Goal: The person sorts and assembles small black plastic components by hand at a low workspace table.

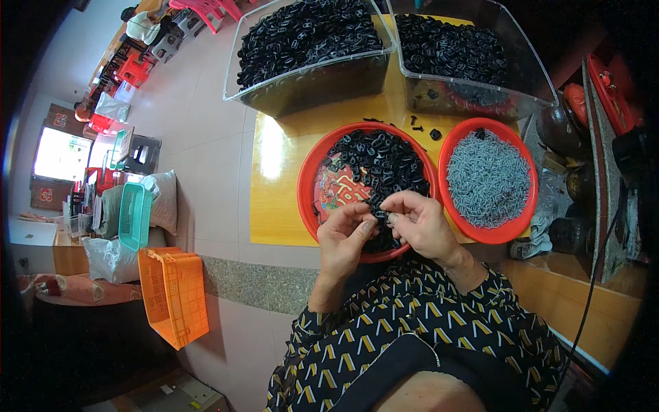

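Yellow wood shows on the desk (278, 185), which stands on a pale tiled floor (206, 137). Over its near edge the two hands meet, fingertips almost touching. The left hand (345, 237) has its fingers (364, 223) curled in, thumb pressed toward the forefinger, pinched around a small black plastic piece (379, 218) that is mostly hidden. The right hand (422, 223) bends its fingers (401, 202) down onto the same spot, thumb tip against the piece; how much of it each hand grips cannot be told.

Both hands hover over the near rim of a red round tray (309, 182), heaped with more black plastic pieces (377, 161) on its far and right side. Just beside it to the right sits a second red tray (525, 206) filled with small grey metal parts (487, 178). A few loose black bits (419, 127) lie on the desk between the trays and two clear plastic bins behind: one (309, 86) on the left, one (522, 96) on the right, both piled with black pieces.

Well off to the left on the floor stand an orange crate (175, 295) and a green basket (134, 216).
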Demonstrator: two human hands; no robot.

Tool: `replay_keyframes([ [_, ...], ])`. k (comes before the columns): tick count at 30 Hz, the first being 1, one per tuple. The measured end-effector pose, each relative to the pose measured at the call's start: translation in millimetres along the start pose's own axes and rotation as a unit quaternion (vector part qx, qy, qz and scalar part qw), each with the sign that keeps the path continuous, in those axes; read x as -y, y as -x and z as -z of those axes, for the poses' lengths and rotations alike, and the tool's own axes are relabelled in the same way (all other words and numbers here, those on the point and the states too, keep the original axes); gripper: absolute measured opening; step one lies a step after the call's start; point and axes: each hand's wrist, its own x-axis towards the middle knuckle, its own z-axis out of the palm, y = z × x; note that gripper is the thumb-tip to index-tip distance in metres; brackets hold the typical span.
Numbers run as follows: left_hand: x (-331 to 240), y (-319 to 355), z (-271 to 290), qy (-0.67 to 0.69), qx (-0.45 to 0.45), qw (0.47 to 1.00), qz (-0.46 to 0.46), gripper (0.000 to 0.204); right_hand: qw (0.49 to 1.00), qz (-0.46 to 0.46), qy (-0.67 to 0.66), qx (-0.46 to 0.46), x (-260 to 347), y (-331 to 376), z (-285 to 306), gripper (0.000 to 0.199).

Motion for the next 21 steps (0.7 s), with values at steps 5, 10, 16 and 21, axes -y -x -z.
replay_keyframes([
  [5, 1.7, 1.2, 3.2, -0.004, -0.013, 1.0, 0.004, 0.024, 0.999, -0.029, 0.015, 0.004, 1.4, -2.1, 3.0, 0.014],
  [10, -0.5, -1.2, 2.2, -0.112, -0.026, 0.993, -0.021, 0.016, 0.997, -0.076, -0.022, 0.018, 3.2, -5.3, 5.3, 0.009],
  [16, -8.0, -26.0, 2.8, -0.309, -0.026, 0.937, -0.16, 0.012, 0.997, -0.068, -0.007, 0.025, 5.1, -5.0, 4.6, 0.009],
  [21, -13.3, -45.1, 27.1, -0.464, -0.039, 0.855, -0.23, 0.018, 0.999, -0.053, 0.006, 0.013, 1.5, -4.3, 7.2, 0.008],
])
